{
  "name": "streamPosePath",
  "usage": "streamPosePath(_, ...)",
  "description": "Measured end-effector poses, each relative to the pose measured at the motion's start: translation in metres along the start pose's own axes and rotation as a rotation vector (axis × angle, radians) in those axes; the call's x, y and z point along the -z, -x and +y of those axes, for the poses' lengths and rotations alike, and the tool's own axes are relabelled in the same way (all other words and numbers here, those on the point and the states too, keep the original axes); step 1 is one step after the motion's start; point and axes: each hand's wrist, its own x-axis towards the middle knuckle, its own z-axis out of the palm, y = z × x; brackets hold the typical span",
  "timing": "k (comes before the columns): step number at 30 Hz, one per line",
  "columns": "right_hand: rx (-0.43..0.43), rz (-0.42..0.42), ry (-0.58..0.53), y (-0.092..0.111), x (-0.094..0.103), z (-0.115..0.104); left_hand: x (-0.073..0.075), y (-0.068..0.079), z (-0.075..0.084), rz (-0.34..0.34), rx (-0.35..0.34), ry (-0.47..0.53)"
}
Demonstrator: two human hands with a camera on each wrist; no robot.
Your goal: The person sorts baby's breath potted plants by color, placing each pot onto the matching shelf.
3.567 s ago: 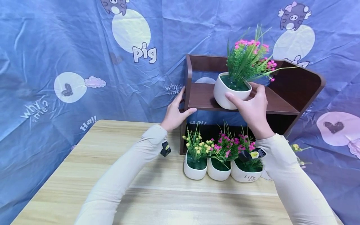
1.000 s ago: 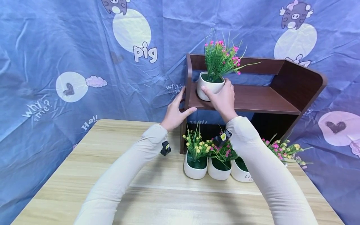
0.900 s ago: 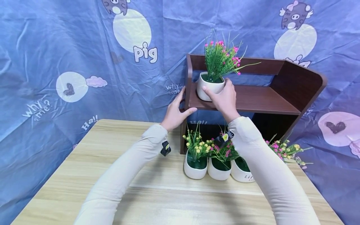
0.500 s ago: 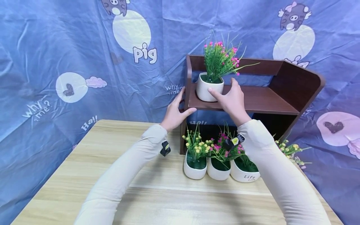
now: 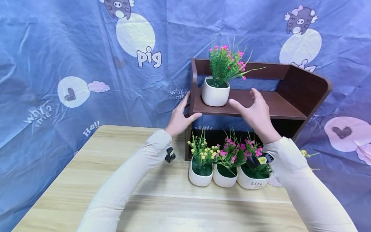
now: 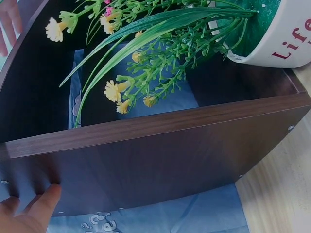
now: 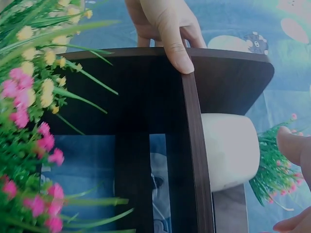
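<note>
A white pot with green grass and pink flowers (image 5: 215, 92) stands upright at the left end of the upper board of a dark brown desktop shelf (image 5: 287, 108). My right hand (image 5: 258, 114) hovers to the pot's right, thumb and fingers spread, apart from it and holding nothing. My left hand (image 5: 178, 120) holds the shelf's left side panel (image 6: 146, 170): the thumb lies over the front edge while the fingers touch the outer face. In the right wrist view, the left thumb (image 7: 181, 58) shows at the joint of board and panel.
In front of the shelf, a yellow-flowered pot (image 5: 200, 176), a pink-flowered pot (image 5: 225, 178) and a pot lettered "Life" (image 5: 251, 182) stand in a row on the wooden table (image 5: 145, 209). More flowers (image 5: 305, 154) show behind the right sleeve. A blue printed cloth (image 5: 72, 48) hangs behind.
My right hand carried the pink-flowered pot leftward along the upper board, set it at the left end, let go and drew back right. My left hand has stayed on the shelf's side.
</note>
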Motion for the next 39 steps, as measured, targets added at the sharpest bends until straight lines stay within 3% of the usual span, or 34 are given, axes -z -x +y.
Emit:
streamPosePath(6, -0.023, -0.016, -0.002, 0.015, 0.015, 0.014, -0.001, 0.000, -0.001, 0.006, -0.005, -0.002)
streamPosePath(15, 0.012, -0.004, 0.003, 0.042, 0.032, 0.040, -0.002, 0.000, -0.003, 0.008, -0.019, -0.002)
streamPosePath(31, 0.035, 0.043, 0.060, 0.087, 0.047, 0.084, -0.001, -0.001, -0.001, 0.006, -0.030, 0.022)
streamPosePath(39, -0.002, 0.051, 0.108, 0.107, 0.056, 0.096, -0.001, 0.000, -0.001, 0.000, -0.010, 0.009)
